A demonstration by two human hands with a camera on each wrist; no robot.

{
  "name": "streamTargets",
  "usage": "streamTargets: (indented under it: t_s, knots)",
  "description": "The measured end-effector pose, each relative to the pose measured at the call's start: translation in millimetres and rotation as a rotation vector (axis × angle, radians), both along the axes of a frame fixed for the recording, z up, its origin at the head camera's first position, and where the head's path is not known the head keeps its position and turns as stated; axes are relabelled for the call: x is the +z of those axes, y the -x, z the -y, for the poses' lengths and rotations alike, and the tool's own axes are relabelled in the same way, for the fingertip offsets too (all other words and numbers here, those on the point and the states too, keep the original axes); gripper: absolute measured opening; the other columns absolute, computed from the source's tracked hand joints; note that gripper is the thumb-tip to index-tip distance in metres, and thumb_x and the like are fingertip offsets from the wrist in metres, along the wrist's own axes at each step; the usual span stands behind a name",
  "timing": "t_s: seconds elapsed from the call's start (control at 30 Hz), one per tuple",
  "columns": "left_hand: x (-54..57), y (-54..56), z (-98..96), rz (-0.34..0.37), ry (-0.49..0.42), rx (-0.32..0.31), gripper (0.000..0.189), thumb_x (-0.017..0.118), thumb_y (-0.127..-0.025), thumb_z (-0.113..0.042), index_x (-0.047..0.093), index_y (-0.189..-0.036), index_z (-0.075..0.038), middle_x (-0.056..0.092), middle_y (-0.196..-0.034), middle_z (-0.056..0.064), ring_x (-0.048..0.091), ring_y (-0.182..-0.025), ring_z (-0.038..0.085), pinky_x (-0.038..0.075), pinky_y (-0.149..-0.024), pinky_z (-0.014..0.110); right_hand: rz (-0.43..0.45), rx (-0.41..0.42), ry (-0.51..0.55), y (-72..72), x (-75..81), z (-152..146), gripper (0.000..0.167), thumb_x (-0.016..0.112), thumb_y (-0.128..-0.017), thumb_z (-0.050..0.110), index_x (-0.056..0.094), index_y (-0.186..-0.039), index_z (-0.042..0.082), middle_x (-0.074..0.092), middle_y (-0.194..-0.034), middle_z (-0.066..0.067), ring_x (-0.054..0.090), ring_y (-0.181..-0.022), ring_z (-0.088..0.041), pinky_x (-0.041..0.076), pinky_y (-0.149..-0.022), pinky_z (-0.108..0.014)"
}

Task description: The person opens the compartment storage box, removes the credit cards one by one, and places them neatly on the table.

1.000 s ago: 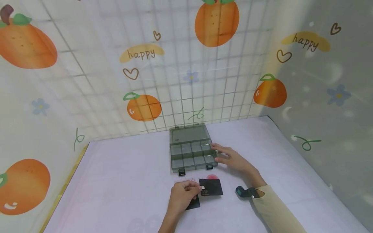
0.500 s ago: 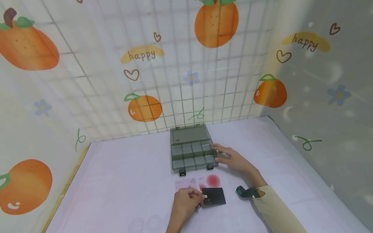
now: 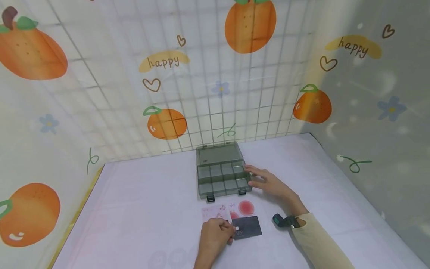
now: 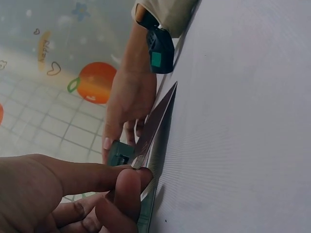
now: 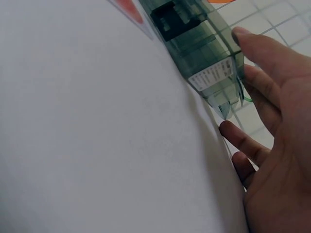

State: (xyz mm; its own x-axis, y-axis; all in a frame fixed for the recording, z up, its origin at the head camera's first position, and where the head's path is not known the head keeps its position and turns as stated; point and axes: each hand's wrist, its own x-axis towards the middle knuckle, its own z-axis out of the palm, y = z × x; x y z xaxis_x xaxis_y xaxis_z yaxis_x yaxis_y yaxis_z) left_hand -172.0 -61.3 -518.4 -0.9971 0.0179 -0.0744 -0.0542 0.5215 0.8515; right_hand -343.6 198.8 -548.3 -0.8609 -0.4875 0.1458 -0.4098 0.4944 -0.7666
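Note:
In the head view my left hand [image 3: 215, 237] pinches a black card marked VIP [image 3: 247, 228] at its left edge, beside a small pale patch. In the left wrist view the card [image 4: 156, 119] slants up from the table, thumb and index finger at its near end. Just beyond lie two picture cards, one pink [image 3: 209, 211] and one with a red round print [image 3: 246, 207]. Further back, a dark green translucent compartment box [image 3: 220, 187] stands with its lid [image 3: 219, 154] folded back. My right hand [image 3: 268, 183] touches the box's right side with spread, relaxed fingers.
A white cloth [image 3: 151, 209] covers the table. Behind it hangs a curtain [image 3: 201, 74] printed with oranges, with a wire grid showing through. Two black latches, one at the left front [image 3: 210, 199], hang from the box. A dark device [image 3: 283, 221] is strapped to my right wrist.
My left hand has moved nearer and slightly right with the black VIP card, uncovering the two picture cards. Another black card seen under that hand earlier is now hidden. My right hand stays put.

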Motion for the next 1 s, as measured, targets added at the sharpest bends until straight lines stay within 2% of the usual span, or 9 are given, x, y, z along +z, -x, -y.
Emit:
streamTargets:
  t_s: [0.27, 0.43, 0.6, 0.9, 1.0]
  knots:
    - [1.4, -2.3, -1.7, -0.023, -0.002, -0.016, 0.020, 0.081, -0.081, -0.011, 0.070, -0.064, -0.015, 0.060, -0.048, -0.009, 0.058, -0.043, 0.006, 0.041, -0.049, 0.023, 0.007, -0.003, 0.021, -1.8, 1.7, -2, 0.061, 0.070, -0.096, 0.032, 0.047, -0.151, 0.019, 0.033, -0.160, 0.009, 0.032, -0.144, -0.029, 0.021, -0.112, -0.066]
    - [1.2, -5.1, 2.3, -0.036, 0.029, -0.009, 0.023, 0.080, -0.082, -0.011, 0.068, -0.063, -0.014, 0.058, -0.047, -0.009, 0.055, -0.041, 0.006, 0.042, -0.050, 0.023, 0.009, 0.023, 0.023, 0.0, 0.4, 5, 0.063, 0.068, -0.096, 0.036, 0.045, -0.153, 0.020, 0.032, -0.160, 0.009, 0.033, -0.143, -0.029, 0.022, -0.111, -0.067]
    - [-1.6, -5.0, 0.6, -0.039, 0.000, -0.029, 0.023, 0.080, -0.083, -0.010, 0.068, -0.063, -0.012, 0.059, -0.049, -0.009, 0.056, -0.040, 0.006, 0.045, -0.048, 0.023, -0.007, 0.010, 0.010, 0.4, -2.0, 4, 0.062, 0.068, -0.096, 0.034, 0.045, -0.152, 0.020, 0.032, -0.160, 0.010, 0.035, -0.143, -0.028, 0.024, -0.111, -0.066]
    - [-6.7, -3.7, -2.4, -0.093, 0.007, -0.057, 0.025, 0.080, -0.083, -0.009, 0.066, -0.063, -0.014, 0.058, -0.048, -0.010, 0.049, -0.038, -0.001, 0.041, -0.044, 0.021, -0.003, 0.012, -0.004, -0.7, -4.3, -3, 0.063, 0.069, -0.095, 0.037, 0.046, -0.152, 0.021, 0.033, -0.160, 0.009, 0.037, -0.142, -0.028, 0.024, -0.111, -0.066]
    - [-6.6, -2.1, -1.3, -0.140, 0.028, -0.065, 0.022, 0.080, -0.083, -0.009, 0.068, -0.065, -0.014, 0.058, -0.050, -0.012, 0.048, -0.042, -0.002, 0.041, -0.045, 0.020, 0.018, -0.018, -0.010, -2.1, -0.7, -5, 0.064, 0.068, -0.096, 0.039, 0.044, -0.153, 0.024, 0.035, -0.159, 0.009, 0.041, -0.139, -0.029, 0.027, -0.109, -0.066]
